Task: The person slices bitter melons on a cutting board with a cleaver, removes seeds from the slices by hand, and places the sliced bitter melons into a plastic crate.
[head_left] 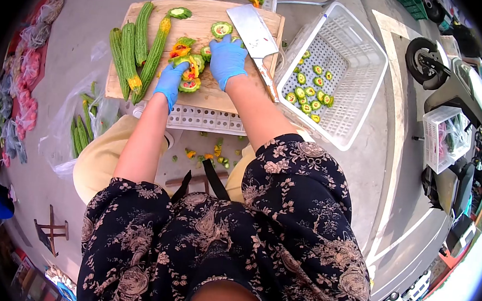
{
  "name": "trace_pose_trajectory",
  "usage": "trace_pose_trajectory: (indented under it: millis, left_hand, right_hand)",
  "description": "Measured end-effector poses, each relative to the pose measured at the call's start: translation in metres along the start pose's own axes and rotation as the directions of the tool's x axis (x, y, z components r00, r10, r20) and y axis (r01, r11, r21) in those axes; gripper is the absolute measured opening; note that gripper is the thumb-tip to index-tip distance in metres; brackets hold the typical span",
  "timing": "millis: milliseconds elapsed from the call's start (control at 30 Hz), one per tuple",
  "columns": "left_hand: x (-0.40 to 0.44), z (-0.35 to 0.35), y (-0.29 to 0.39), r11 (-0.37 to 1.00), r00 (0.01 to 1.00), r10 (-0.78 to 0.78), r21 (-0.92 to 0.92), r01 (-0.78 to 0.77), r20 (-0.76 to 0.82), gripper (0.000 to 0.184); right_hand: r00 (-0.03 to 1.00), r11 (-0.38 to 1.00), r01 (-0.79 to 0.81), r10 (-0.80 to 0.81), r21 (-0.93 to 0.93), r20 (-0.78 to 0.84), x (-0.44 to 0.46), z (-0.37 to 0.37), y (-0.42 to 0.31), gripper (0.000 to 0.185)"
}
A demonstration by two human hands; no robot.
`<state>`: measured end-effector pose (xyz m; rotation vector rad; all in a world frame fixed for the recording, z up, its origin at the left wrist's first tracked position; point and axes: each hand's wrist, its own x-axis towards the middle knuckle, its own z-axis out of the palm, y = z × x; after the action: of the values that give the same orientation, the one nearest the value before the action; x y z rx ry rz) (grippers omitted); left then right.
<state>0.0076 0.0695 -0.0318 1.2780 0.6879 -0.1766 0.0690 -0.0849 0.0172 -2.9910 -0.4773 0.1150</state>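
My left hand [173, 82], in a blue glove, is closed on cut bitter melon pieces [192, 67] with yellow-orange skin and red seeds. To its right, my right hand [228, 60], also gloved, curls over green bitter melon slices; their edges poke out beside the fingers, and the rest is hidden under the palm. Both hands are over the wooden cutting board [222, 102]. A cleaver [253, 30] lies just right of my right hand, its handle at the board's right edge. One loose slice [221, 29] is above that hand. Whole bitter melons [129, 51] lie at the board's left.
A white plastic crate [366, 75] with several slices stands right of the board. Beneath the board is a perforated white crate [204, 119]. More melons rest in a plastic bag [61, 136] on the left. Scraps [218, 149] litter the floor. A scooter [461, 88] is parked far right.
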Motion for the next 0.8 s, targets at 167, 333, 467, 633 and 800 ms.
trace_pose_trajectory:
  millis: [167,333,467,633,800]
  left_hand:
    - [0.003,0.011,0.001,0.986,0.993,0.079,0.152,-0.066,-0.084,0.052]
    - [-0.002,0.008,0.001,0.977,0.981,-0.08,-0.182,0.112,0.177,0.041]
    - [-0.011,0.034,0.006,0.919,0.948,-0.139,-0.321,0.231,0.286,0.034]
    - [-0.047,0.096,0.017,0.918,0.887,-0.14,-0.278,0.283,0.44,0.035]
    - [-0.051,0.169,-0.011,0.93,0.829,-0.115,-0.233,0.283,0.548,0.034]
  right_hand:
    - [0.992,0.993,0.118,-0.119,-0.01,-0.045,0.0,0.009,0.007,0.024]
    - [0.998,0.881,0.059,-0.044,0.47,-0.042,0.006,0.02,0.017,0.023]
    - [0.998,0.704,-0.07,0.057,0.707,0.042,-0.005,0.003,0.031,0.024]
    - [0.968,0.768,-0.109,0.226,0.631,-0.109,-0.006,-0.047,0.105,0.026]
    - [0.871,0.855,-0.362,0.452,0.371,-0.192,-0.025,-0.066,0.204,0.024]
